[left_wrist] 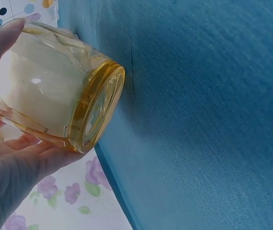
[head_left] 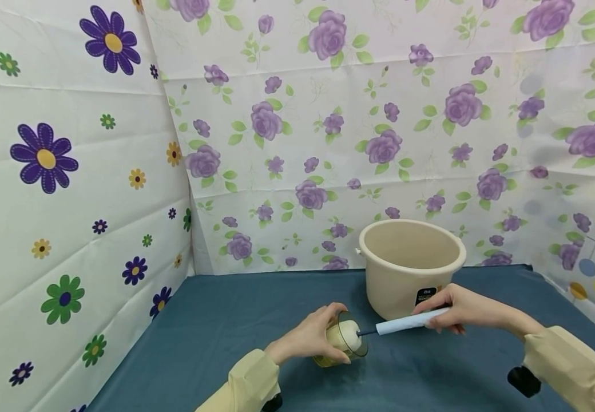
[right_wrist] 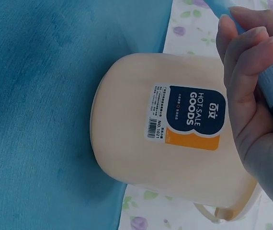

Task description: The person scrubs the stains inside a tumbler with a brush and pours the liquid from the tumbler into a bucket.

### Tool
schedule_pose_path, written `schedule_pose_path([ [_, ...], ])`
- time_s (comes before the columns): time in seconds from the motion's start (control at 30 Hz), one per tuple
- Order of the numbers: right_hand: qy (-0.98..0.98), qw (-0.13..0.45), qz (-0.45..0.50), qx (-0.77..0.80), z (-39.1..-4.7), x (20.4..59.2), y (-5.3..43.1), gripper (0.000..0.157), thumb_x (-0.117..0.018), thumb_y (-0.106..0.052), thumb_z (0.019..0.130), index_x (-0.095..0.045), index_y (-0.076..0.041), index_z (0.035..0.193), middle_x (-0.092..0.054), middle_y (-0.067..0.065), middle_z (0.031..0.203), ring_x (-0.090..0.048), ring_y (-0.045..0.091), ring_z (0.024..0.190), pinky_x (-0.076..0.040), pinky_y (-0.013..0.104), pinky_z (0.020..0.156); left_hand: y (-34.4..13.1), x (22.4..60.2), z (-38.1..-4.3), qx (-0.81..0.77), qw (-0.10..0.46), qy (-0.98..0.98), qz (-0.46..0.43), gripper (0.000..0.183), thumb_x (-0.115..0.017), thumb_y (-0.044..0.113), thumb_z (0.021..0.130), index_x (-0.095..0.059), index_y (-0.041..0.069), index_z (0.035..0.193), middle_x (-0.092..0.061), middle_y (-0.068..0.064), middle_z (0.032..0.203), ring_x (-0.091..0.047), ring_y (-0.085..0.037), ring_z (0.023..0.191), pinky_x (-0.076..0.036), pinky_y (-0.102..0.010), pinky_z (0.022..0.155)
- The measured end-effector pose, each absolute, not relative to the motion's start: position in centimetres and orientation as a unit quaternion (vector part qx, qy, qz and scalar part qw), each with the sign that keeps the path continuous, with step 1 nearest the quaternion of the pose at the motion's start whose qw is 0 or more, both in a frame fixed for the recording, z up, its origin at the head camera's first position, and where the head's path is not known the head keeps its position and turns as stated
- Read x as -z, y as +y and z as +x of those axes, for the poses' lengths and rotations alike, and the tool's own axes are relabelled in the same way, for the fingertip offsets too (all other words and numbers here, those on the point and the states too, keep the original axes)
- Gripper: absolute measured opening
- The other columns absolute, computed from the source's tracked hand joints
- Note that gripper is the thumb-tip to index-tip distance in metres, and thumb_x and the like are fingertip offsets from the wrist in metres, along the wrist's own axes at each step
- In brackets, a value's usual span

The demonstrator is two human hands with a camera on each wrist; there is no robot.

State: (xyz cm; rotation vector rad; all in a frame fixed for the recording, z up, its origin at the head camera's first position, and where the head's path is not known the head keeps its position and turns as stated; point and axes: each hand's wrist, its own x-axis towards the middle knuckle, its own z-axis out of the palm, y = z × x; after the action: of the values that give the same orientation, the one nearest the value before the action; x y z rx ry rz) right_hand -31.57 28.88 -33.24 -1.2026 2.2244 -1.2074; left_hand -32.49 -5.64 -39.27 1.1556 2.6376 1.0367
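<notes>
Your left hand (head_left: 309, 339) is holding a round, see-through yellow glass cup (left_wrist: 50, 91), with the thumb and fingers wrapping round its sides. It is leaning on its side, and its open mouth is facing your right hand (head_left: 457, 313). That right hand is gripping the fat, pale blue handle (head_left: 397, 324) of a brush, and a thin dark rod (head_left: 367, 332) is joining it to a soft, white sponge head (head_left: 350, 335) sitting inside the cup. You seem to be wiping the inside of the cup, and the next move is probably calling for a firm left hold while the sponge is turning gently along the glass. Watch the cup's rim, because it is sitting close around the sponge and the rod could be knocking it. Behind the handle, a round, cream plastic bucket (head_left: 387, 289) is standing near your right hand, so big swings that way could be bumping it. More room is waiting on the left, where the dark blue cloth (head_left: 215, 320) is stretching toward the flowery white wall (head_left: 81, 240).
</notes>
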Motion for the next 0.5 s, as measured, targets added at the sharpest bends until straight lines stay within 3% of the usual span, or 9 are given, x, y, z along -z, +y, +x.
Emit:
schedule_pose_path([
  [0.17,0.783,0.162,-0.427,0.423,-31.74,33.39,28.94,0.029,-0.054,-0.002,0.09,-0.061,-0.005,0.118,-0.061,0.011,0.071,-0.044,0.021,0.041,-0.043,0.034,0.036,-5.63,39.34,-32.42,-0.34,0.038,0.859,0.381,0.077,-0.08,0.038,0.066,-0.037,0.025,0.129,-0.045,-0.003,0.118,-0.046,-0.018,0.105,-0.042,-0.034,0.078],
  [0.5,0.792,0.165,-0.415,0.416,-31.91,33.6,29.41,0.029,-0.055,-0.003,0.09,-0.06,-0.002,0.118,-0.061,0.012,0.071,-0.045,0.015,0.042,-0.043,0.036,0.037,-5.67,39.22,-32.38,-0.339,0.042,0.859,0.381,0.077,-0.08,0.039,0.067,-0.037,0.025,0.129,-0.045,-0.007,0.119,-0.045,-0.019,0.106,-0.043,-0.034,0.078],
])
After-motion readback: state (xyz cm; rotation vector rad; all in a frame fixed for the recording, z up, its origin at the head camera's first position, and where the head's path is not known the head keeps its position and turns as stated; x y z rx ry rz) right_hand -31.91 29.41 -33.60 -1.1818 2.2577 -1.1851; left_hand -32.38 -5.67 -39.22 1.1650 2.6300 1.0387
